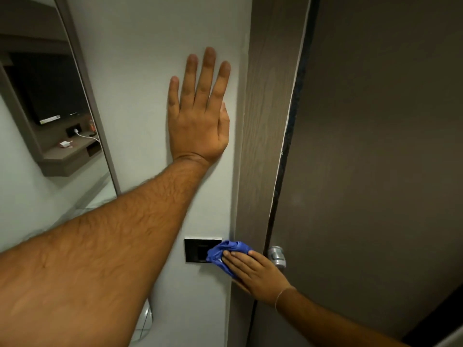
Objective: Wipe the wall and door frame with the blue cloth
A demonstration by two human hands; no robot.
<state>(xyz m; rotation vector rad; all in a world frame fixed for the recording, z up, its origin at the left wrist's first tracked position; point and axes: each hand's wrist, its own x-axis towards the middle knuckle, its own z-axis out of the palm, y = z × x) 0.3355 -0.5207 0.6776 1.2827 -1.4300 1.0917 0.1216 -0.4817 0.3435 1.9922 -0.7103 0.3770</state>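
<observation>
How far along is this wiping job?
Finished areas can't be judged; no marks show. Right now the right hand presses the blue cloth by the black switch plate, beside the door frame. The left hand rests flat on the wall.

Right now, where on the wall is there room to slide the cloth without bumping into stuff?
Bare white wall lies above the left hand, and between that wrist and the black switch plate. It is crowded low down: the right hand presses the blue cloth between the plate, the door frame and the silver door knob.
</observation>
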